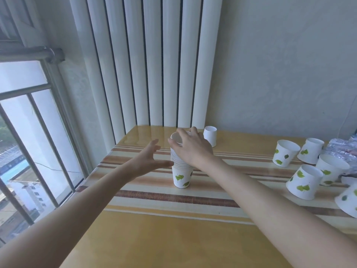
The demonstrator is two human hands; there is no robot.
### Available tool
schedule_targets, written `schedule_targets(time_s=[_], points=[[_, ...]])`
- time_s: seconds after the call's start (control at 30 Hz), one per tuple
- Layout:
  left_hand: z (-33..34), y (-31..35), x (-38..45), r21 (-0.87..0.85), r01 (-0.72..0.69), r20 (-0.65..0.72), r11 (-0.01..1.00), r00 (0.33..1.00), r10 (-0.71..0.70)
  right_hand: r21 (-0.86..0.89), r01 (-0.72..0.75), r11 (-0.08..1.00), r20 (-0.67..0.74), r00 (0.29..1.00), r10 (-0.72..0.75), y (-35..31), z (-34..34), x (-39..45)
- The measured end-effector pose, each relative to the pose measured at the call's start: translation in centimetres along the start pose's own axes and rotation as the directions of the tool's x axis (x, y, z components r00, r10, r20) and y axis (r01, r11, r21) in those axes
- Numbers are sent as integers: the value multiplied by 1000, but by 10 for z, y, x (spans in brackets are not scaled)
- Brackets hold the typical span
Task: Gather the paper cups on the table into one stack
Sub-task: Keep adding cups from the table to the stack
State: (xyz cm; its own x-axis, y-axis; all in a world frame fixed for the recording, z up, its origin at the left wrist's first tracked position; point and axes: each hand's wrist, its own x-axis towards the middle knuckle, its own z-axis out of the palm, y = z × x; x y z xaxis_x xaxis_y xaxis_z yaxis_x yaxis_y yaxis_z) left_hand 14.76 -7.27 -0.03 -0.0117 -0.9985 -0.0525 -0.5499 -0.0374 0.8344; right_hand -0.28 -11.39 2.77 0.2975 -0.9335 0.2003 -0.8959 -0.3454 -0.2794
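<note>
A stack of white paper cups [181,177] with green leaf prints stands upright near the table's middle. My right hand [190,147] grips the top of the stack, fingers curled round its rim. Just left of the stack, my left hand [148,161] hovers with its fingers spread and straight, the thumb close to the stack's side. One single cup [210,135] stands behind the stack. Several loose cups [285,155] stand upright at the right, one of them nearer the front [304,181].
The striped yellow table [173,238] ends at a window with bars [38,132] on the left. White radiator columns [154,64] rise behind it. Crinkled foil packaging [342,149] lies at the far right edge.
</note>
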Motion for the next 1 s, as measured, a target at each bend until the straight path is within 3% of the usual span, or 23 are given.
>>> schedule_targets(time_s=[0.13,0.27,0.47,0.6,0.8,1.0], points=[[2,5,-4,16,-17,0,1000,1000,17,-59,26,998,-16,999,-27,1,-2,-3],[-9,30,-15,38,-114,-136,993,984,118,34,59,998,-85,995,-56,16,-26,-15],[1,83,-29,32,-294,-220,955,930,294,50,-112,993,-67,991,115,101,-56,-69],[59,112,-26,-16,-308,-124,951,945,304,63,-290,955,-33,956,293,174,-61,-119],[176,130,2,-75,-261,108,962,957,268,119,-463,878,-104,874,475,275,-78,-174],[266,153,44,-55,-230,272,972,933,236,263,-613,745,-299,683,667,354,-90,-192]])
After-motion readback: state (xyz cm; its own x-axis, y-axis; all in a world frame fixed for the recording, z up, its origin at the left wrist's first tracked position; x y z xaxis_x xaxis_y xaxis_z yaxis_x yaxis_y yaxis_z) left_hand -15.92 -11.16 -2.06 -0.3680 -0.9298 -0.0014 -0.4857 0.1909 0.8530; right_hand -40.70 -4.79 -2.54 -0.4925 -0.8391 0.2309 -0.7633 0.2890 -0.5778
